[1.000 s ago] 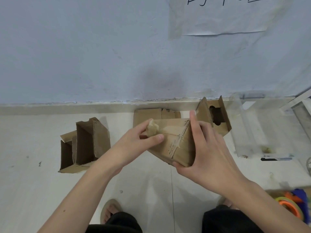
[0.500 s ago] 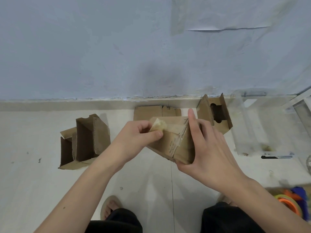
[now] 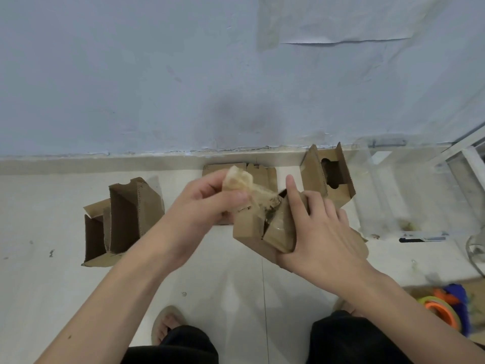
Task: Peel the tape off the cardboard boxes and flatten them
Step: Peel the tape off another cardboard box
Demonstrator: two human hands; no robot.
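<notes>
From the head camera we look down past two bare forearms at a pale tiled floor [image 3: 52,298] that meets a blue-grey wall [image 3: 131,74].

In the middle of the view, held in the air above the floor, is a small cardboard box [image 3: 249,229]. Our right hand [image 3: 320,232] grips it from the right side: the fingers wrap over its top and far face, the index finger points straight up toward the wall, and the thumb seems to sit under the box's near edge. Our left hand [image 3: 207,203] is clenched around a crumpled wad of yellowish tape [image 3: 237,179], pinching it between thumb and fingers just up and left of the box. A strip of that tape stretches from the wad down to the box's top, where it remains stuck at the seam (the flaps there have parted into a dark gap).

On the floor to the left stands an opened box [image 3: 123,222], its dark inside facing us. Against the wall behind the hands lies a flat piece of cardboard [image 3: 259,172], partly hidden by the tape. To the right of that stands another box [image 3: 328,174] with a cut-out hole in its face.

At far right we see clear plastic sheeting [image 3: 388,195], a dark pen [image 3: 422,239] on the floor, and an orange tape roll [image 3: 443,311] at the lower right. At the bottom edge are dark trousers and a sandalled foot [image 3: 168,321].
</notes>
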